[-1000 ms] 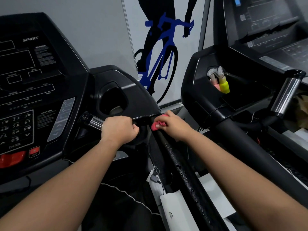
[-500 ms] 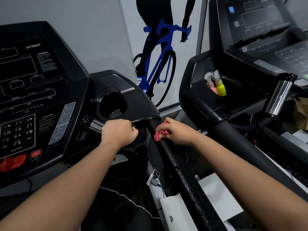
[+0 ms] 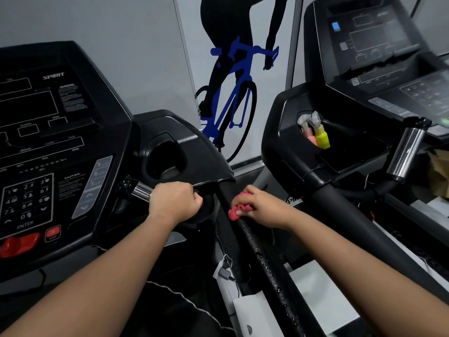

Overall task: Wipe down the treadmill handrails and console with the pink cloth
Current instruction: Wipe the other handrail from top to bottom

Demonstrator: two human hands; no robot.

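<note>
The black treadmill console (image 3: 51, 147) fills the left, with a keypad and a red stop button. My left hand (image 3: 173, 201) grips the short chrome-and-black pulse grip (image 3: 139, 190) just right of the console. My right hand (image 3: 261, 209) holds the bunched pink cloth (image 3: 237, 210) against the top of the black right handrail (image 3: 267, 266), close under the console's cup-holder wing (image 3: 194, 154). Water droplets cover the rail below the cloth.
A second treadmill (image 3: 364, 105) stands to the right, with pink and yellow spray bottles (image 3: 315, 133) in its tray and a chrome grip (image 3: 405, 154). A cyclist poster (image 3: 233, 93) hangs on the wall between. White paper (image 3: 320, 305) lies on the floor.
My right hand has slid the pink cloth a little down the handrail toward me. My left hand keeps its hold on the pulse grip. The view has tilted slightly upward.
</note>
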